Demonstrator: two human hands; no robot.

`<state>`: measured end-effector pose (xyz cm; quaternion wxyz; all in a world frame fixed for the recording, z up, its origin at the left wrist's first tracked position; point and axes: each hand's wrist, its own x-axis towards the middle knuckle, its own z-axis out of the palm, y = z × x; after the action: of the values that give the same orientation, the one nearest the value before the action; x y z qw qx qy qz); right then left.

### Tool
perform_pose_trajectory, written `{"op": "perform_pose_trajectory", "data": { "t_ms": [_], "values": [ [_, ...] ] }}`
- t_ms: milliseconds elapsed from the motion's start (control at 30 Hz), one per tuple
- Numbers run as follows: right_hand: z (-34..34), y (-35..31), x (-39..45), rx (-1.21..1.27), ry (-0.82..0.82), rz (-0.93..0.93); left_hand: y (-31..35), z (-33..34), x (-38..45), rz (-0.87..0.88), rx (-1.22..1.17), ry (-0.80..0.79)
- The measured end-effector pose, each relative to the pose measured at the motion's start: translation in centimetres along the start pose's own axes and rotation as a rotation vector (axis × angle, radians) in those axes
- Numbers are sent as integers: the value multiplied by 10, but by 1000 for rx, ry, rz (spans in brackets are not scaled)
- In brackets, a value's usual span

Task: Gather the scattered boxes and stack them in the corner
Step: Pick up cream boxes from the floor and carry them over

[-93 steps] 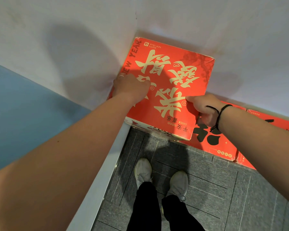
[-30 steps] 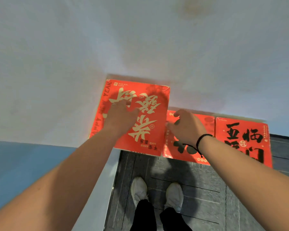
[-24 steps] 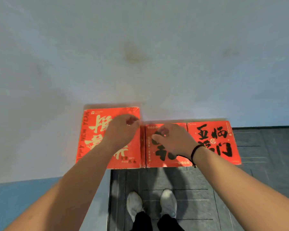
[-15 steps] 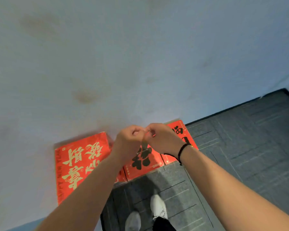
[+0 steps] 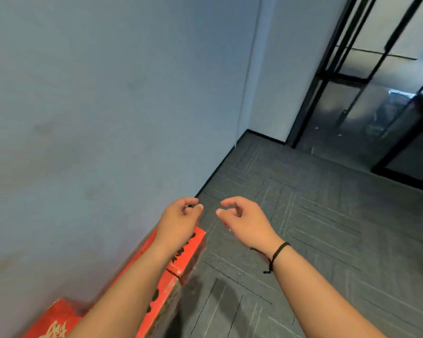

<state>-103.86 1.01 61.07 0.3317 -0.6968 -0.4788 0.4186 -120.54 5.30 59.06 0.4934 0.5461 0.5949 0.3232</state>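
Observation:
Red boxes with gold and black characters line the foot of the pale wall at the bottom left. The tallest red box (image 5: 51, 323) is at the frame's lower left; two lower red boxes (image 5: 188, 250) run from it along the wall, partly hidden by my left forearm. My left hand (image 5: 180, 219) hovers above the end of that row, fingers loosely curled, holding nothing. My right hand (image 5: 242, 219), a black cord on its wrist, hangs beside it over the carpet, fingers also loosely curled and empty.
Grey carpet tiles (image 5: 315, 240) stretch to the right and ahead. The pale wall (image 5: 108, 118) ends at a corner ahead. Black-framed glass partitions (image 5: 366, 89) stand at the upper right.
Both hands have lifted off the boxes and separated. The view has swung up and to the right, away from the corner stack toward the open floor and glass partitions.

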Motion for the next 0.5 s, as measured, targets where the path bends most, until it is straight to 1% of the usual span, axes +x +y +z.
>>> {"op": "perform_pose_trajectory", "data": {
  "t_ms": [167,233,300,433,500],
  "values": [
    [-106,43,-43,119,199,82,67,112,-18,127,73,-213],
    [-154,66,-62,167,277,118,90,163,-31,149,74,-288],
    [-203,94,-83,267,351,151,110,215,-48,165,77,-341],
    [-304,154,-138,459,472,231,142,320,-85,104,52,-433],
    [-352,182,-167,518,568,249,156,369,-103,54,14,-480]
  ]
}}
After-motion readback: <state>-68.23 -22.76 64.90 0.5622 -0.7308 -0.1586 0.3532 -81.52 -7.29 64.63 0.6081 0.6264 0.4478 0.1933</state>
